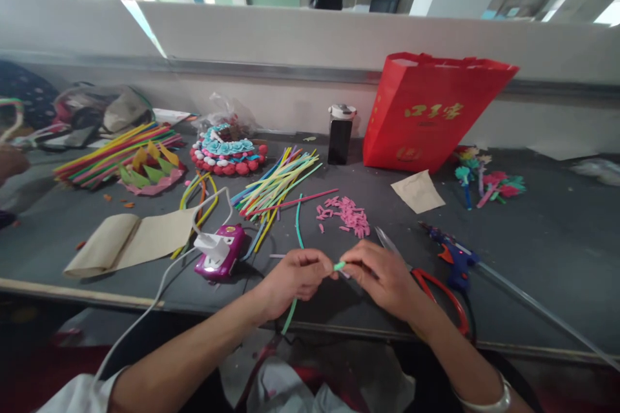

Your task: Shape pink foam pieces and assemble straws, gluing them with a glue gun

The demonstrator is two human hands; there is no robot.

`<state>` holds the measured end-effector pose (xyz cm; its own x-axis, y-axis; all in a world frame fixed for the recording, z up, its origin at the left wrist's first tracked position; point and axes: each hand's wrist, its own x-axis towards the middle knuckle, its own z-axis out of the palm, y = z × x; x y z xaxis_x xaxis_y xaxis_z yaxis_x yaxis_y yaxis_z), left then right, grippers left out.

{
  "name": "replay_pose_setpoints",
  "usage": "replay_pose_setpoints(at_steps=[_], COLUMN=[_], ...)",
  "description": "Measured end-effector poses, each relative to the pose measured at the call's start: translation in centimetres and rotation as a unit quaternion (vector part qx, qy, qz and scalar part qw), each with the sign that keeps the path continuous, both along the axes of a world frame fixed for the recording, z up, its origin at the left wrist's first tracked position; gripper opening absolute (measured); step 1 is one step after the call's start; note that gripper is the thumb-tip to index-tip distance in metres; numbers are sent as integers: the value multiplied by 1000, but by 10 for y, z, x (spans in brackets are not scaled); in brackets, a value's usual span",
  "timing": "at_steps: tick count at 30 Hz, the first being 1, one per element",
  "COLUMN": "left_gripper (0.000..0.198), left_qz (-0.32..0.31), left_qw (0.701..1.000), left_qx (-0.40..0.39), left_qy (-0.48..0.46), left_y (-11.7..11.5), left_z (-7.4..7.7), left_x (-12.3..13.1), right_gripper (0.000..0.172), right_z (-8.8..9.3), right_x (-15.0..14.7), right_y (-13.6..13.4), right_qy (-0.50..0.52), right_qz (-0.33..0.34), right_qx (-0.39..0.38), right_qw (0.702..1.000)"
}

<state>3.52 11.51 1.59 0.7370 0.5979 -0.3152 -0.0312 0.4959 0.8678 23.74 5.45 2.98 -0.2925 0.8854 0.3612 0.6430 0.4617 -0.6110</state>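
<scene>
Between my two hands is a short bent piece of green pipe cleaner, pinched at the fingertips over the table's front part. My left hand is closed on its left end. The thumb and forefinger of my right hand close on the other end. A long green pipe cleaner runs under my left hand and sticks out below it, past the table edge; whether that hand grips it I cannot tell. Scissors with red handles lie partly under my right hand and forearm. A heap of short pink pieces lies just beyond.
A glue gun with a long clear stick lies at right. A purple socket block with a white cable stands left. Behind are pipe cleaner bundles, a bottle and a red bag. Someone's hand shows at far left.
</scene>
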Motion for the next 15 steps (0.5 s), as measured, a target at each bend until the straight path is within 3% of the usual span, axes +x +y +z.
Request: replay_pose_setpoints(at_steps=[4, 8, 15], left_gripper=[24, 25, 27], left_qz=[10, -12, -37], left_qw=[998, 998, 998], left_qx=[-42, -44, -54], left_qy=[-46, -49, -22], left_y=[-4, -9, -21], left_z=[0, 2, 4], left_x=[1, 1, 1], right_gripper=[24, 14, 21], right_z=[-3, 0, -10], right_x=[-1, -14, -6], right_y=[1, -1, 7], right_qy=[128, 147, 227], right_qz=[-51, -23, -115], right_qx=[-49, -92, -156], right_qw=[989, 985, 954])
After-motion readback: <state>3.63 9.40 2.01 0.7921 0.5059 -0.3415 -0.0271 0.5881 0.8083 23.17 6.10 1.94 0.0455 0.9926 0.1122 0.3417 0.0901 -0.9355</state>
